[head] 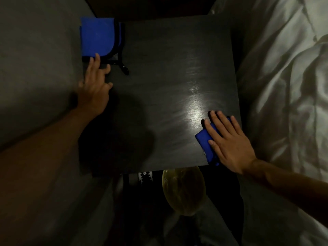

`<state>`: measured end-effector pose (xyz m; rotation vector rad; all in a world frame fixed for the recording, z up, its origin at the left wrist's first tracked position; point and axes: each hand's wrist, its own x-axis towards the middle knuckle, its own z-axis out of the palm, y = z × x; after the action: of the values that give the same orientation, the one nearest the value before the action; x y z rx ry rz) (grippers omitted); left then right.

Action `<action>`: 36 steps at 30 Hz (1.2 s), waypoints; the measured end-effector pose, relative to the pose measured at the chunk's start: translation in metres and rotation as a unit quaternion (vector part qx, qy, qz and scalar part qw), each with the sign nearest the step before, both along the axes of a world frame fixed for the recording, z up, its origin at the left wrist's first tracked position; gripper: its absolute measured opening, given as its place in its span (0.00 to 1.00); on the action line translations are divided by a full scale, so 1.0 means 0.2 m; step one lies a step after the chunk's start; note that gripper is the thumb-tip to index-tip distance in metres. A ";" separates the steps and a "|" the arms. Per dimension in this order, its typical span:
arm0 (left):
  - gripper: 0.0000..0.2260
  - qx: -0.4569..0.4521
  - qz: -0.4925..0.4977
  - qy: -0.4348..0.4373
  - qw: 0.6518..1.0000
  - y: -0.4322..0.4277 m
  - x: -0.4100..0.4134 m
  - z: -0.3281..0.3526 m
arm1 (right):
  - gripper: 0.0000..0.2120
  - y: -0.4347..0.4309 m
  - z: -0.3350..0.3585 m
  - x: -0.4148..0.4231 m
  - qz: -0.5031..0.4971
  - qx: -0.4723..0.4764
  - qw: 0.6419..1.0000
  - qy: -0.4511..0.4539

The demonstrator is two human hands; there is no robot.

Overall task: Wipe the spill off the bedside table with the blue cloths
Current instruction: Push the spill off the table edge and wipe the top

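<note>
The dark bedside table [159, 77] fills the middle of the view, with a bright sheen near its right side. A folded stack of blue cloths [98, 39] with black edging lies at the table's far left corner. My left hand [95, 86] rests at the left edge, one fingertip touching the stack's near edge, fingers spread. My right hand [229, 141] lies flat on a folded blue cloth [205, 142] at the near right corner, pressing it onto the table. No distinct spill shows in the dim light.
A black strap or clip [124, 68] trails from the cloth stack onto the table. White rumpled bedding [287, 86] lies along the right. A grey surface [35, 77] borders the left. A yellowish translucent object [184, 190] sits below the table's near edge.
</note>
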<state>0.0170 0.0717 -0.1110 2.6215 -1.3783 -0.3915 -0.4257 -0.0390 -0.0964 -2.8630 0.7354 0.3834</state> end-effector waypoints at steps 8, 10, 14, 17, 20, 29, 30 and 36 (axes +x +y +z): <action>0.26 0.009 0.031 -0.005 0.999 -0.02 -0.04 0.04 | 0.29 0.15 -0.02 0.07 -0.118 0.001 0.993 -0.009; 0.26 0.015 0.039 -0.003 0.999 -0.02 -0.05 0.04 | 0.29 0.17 -0.03 0.08 -0.134 0.002 0.991 -0.007; 0.27 0.026 0.043 -0.013 0.999 -0.02 -0.07 0.05 | 0.29 0.21 -0.04 0.11 -0.158 -0.005 0.987 -0.015; 0.27 0.029 0.042 -0.012 0.999 -0.03 -0.07 0.05 | 0.29 0.24 -0.04 0.14 -0.177 -0.010 0.984 -0.019; 0.27 0.033 0.044 -0.011 0.998 -0.03 -0.06 0.06 | 0.30 0.26 -0.05 0.17 -0.190 -0.011 0.981 -0.018; 0.28 0.035 0.040 -0.024 0.998 -0.03 -0.07 0.06 | 0.30 0.28 -0.04 0.18 -0.166 -0.020 0.986 -0.020; 0.28 0.033 0.040 -0.024 0.998 -0.03 -0.07 0.06 | 0.30 0.28 -0.04 0.20 -0.157 -0.019 0.987 -0.021; 0.26 0.021 0.057 0.016 0.998 -0.03 -0.07 0.08 | 0.30 0.41 -0.03 0.35 -0.129 -0.023 0.991 -0.034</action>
<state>0.0034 0.0650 -0.0953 2.7003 -1.2161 -0.4504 -0.3558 0.0422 -0.1024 -2.7564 1.0979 0.2339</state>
